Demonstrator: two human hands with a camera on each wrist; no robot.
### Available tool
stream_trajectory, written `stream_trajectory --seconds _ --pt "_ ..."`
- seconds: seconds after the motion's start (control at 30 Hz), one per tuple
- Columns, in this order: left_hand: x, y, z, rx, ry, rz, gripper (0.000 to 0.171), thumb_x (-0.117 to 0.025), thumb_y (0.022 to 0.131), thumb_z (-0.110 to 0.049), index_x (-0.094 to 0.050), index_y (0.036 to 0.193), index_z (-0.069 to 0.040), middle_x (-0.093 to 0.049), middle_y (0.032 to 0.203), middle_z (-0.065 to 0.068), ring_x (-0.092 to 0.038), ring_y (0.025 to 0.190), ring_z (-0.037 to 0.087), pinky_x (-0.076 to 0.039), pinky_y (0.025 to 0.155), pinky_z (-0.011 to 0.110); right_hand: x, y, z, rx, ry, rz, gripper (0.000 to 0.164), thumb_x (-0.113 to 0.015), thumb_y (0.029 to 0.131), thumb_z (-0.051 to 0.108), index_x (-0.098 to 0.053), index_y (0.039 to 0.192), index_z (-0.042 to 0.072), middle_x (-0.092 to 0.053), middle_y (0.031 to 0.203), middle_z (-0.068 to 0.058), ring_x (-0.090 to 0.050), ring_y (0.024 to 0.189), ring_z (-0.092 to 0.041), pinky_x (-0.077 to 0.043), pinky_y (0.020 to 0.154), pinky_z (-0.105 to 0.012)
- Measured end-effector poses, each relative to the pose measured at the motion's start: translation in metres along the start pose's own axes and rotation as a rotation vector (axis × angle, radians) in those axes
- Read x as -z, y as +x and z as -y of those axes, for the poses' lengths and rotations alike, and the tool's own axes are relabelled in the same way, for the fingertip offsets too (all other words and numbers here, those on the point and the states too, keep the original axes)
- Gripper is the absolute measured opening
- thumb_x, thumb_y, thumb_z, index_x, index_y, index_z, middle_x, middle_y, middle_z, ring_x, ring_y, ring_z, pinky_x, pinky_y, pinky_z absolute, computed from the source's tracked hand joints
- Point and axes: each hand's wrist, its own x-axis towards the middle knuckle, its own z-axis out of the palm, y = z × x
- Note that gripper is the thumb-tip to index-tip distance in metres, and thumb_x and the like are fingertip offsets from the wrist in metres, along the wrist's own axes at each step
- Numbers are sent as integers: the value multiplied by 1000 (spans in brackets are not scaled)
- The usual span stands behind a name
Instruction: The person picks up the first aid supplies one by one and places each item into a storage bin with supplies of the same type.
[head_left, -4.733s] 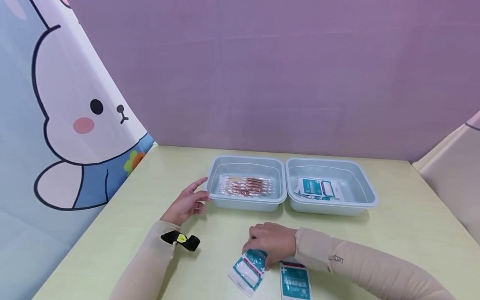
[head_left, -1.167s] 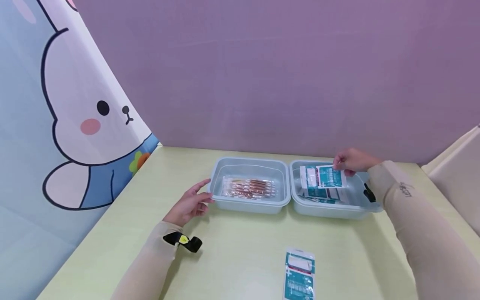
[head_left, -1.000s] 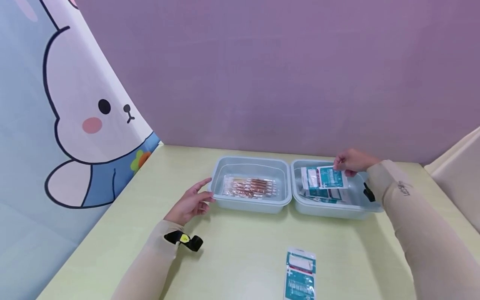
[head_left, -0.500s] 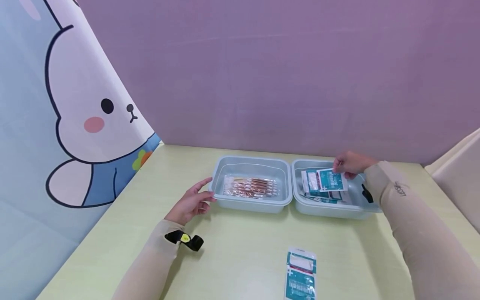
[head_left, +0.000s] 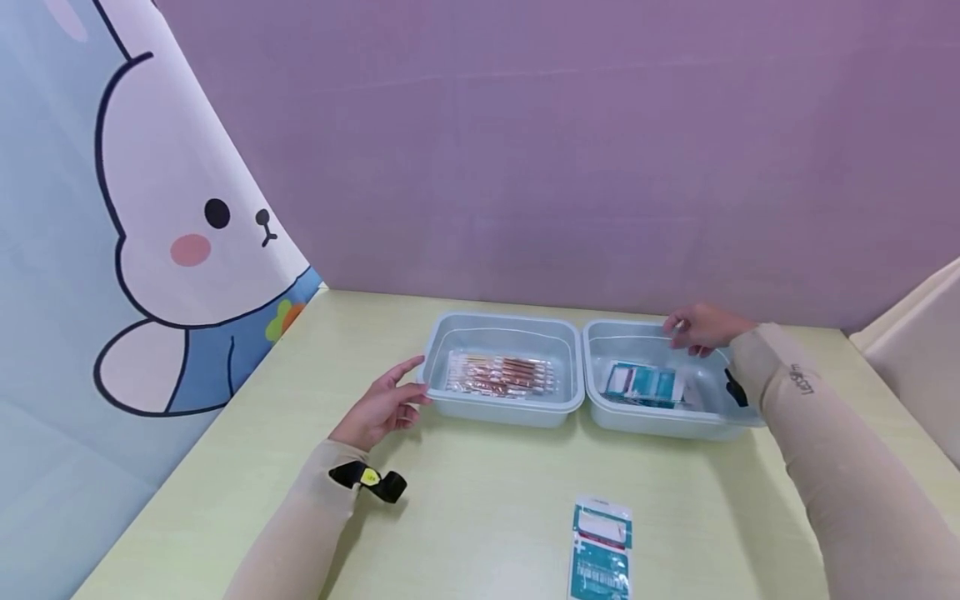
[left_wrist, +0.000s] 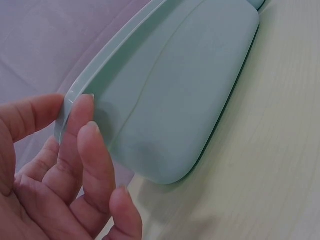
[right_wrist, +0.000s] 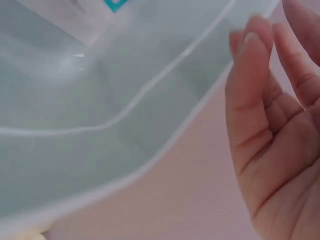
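My left hand [head_left: 378, 412] is at the left side of a pale blue plastic bin [head_left: 498, 410], its thumb and fingers on the rim, also seen in the left wrist view. In that bin lie clear packs of cotton swabs [head_left: 501, 375] with brown sticks. My right hand [head_left: 705, 327], loosely curled and holding nothing, hovers over the back right part of a second pale blue bin [head_left: 660, 423]. Below it, several teal-and-white printed packets [head_left: 645, 384] lie overlapping on that bin's floor. Another teal-and-white packet [head_left: 602, 546] lies on the table near the front.
The two bins stand side by side on a pale yellow table [head_left: 465, 500]. Behind the table rises a purple backdrop [head_left: 525, 150]. A rabbit-print cloth [head_left: 172, 208] hangs at the left; a cream cloth [head_left: 911, 333] hangs at the right.
My right hand took a packet from the table to the right bin and has let go; the packet has dropped onto the others. My left hand stays at the left bin's rim.
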Motion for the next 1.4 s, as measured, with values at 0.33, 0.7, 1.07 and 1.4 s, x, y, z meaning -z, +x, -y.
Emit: stream_trajectory --seconds 0.33,0.7,1.07,1.4 --pt "13 -1 2 -8 -23 1 62 -53 97 -10 -26 152 -17 -65 75 -3 -53 54 11 -43 59 26 -9 -12 46 196 -117 22 34 -65 89 6 -58 121 -2 -62 105 -15 -58 88 -27 -51 79 -44" --pt "25 -6 1 2 -45 10 63 -51 98 -10 -22 153 -17 -66 75 -3 -53 54 10 -42 58 24 -61 -60 116 642 -236 104 30 -73 82 2 -66 111 5 -64 100 2 -57 81 -11 -50 72 -28" --pt "25 -7 -1 1 -30 6 62 -50 98 -11 -22 153 -17 -65 76 -4 -53 54 10 -42 58 24 -123 -100 141 926 -526 244 38 -80 75 13 -68 110 21 -60 106 11 -55 97 -3 -45 83 -19" --pt "22 -7 0 -8 -36 -1 63 -51 98 -10 -23 153 -17 -64 74 -4 -53 54 9 -42 59 25 -167 -87 120 874 -516 386 39 -82 74 13 -69 109 23 -57 104 14 -48 92 0 -43 84 -20"
